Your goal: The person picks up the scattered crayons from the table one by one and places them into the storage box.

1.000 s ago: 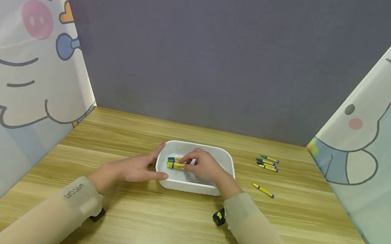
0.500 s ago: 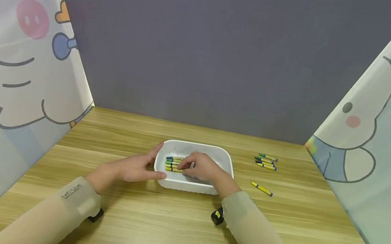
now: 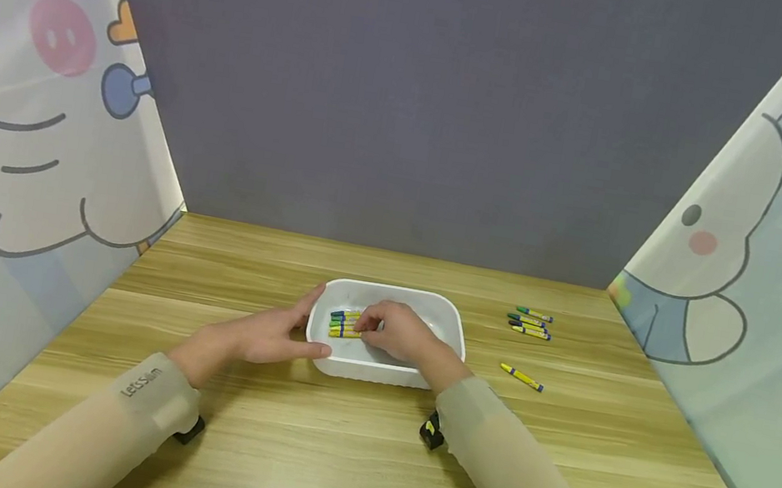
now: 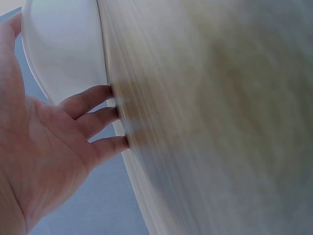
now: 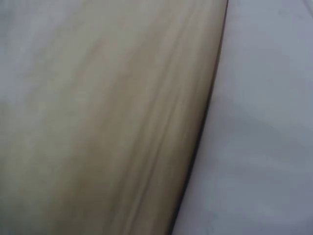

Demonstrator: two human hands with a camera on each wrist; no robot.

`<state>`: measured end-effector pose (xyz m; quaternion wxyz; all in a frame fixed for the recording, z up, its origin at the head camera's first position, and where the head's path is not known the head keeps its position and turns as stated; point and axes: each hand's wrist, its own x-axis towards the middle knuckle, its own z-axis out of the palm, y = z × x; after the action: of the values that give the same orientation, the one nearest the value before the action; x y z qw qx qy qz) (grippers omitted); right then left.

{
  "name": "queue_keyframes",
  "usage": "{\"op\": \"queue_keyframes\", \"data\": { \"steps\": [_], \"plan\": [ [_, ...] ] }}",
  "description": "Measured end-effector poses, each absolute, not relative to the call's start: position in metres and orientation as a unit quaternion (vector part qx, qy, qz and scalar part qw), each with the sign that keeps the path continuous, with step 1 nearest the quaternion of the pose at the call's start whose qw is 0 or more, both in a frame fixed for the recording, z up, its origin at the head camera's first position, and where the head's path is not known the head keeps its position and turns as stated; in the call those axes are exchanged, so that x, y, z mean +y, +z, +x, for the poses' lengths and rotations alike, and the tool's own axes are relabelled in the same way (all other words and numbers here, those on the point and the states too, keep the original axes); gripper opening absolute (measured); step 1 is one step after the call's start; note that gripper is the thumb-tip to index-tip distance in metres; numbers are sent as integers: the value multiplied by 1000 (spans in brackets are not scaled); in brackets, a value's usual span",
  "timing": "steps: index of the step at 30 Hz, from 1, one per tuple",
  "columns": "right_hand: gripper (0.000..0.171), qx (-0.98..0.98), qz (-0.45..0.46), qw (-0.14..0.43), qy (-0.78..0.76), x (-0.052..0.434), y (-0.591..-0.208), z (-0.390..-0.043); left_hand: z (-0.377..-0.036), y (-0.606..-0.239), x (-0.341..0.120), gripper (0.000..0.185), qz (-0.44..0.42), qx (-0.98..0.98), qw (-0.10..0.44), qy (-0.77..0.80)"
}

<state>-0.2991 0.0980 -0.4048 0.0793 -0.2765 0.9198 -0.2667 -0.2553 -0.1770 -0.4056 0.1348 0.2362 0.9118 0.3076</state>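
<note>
Resting against the left end of a white plastic tub (image 3: 385, 336), the left hand (image 3: 263, 336) is lying flat on the wooden table (image 3: 299, 450), its fingers (image 4: 98, 98) straight and slightly spread, with the thumb along the tub's near corner and the forefinger reaching up along its far left rim. The left wrist view is showing three fingertips touching the tub's white outer wall (image 4: 63, 54) where it meets the table.

Inside the tub, the right hand (image 3: 396, 331) is reaching across from the right, its fingers curled down and pressing on a small bundle of crayons (image 3: 344, 323) lying side by side near the tub's left end; whether the fingertips are actually pinching one crayon or only touching the bundle cannot be told from the head view. The right wrist view is blurred and is showing only wood grain and a pale surface.

Lying on the table well to the right of the tub, a cluster of crayons (image 3: 531, 322) is sitting near the far edge, and a single yellow crayon (image 3: 521, 377) is lying apart, nearer the person.
</note>
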Motion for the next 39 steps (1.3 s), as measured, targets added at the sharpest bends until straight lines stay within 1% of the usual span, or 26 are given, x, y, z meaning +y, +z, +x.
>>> {"op": "queue_keyframes", "data": {
  "steps": [10,14,18,23,29,34,37,39],
  "plan": [
    [7,920,-257,80,-286,98,-406,-301,-255,-406,-177,120,237,913,134,304],
    [8,912,-270,61,-303,103,-404,-303,-254,-407,-177,120,237,914,134,300],
    [14,907,-284,33,-310,118,-394,-303,-254,-407,-177,121,235,914,137,302],
    [19,901,-277,24,-332,153,-373,-295,-256,-407,-176,122,237,912,133,308],
    [20,913,-242,5,-330,210,-362,-280,-257,-406,-177,120,251,902,137,323],
    [19,924,-212,-5,-317,259,-363,-270,-256,-405,-177,119,251,901,140,323],
    [20,929,-211,5,-304,286,-369,-267,-255,-405,-176,119,251,903,141,320],
    [21,931,-214,22,-294,303,-373,-264,-255,-405,-176,119,250,904,141,317]
  ]
}}
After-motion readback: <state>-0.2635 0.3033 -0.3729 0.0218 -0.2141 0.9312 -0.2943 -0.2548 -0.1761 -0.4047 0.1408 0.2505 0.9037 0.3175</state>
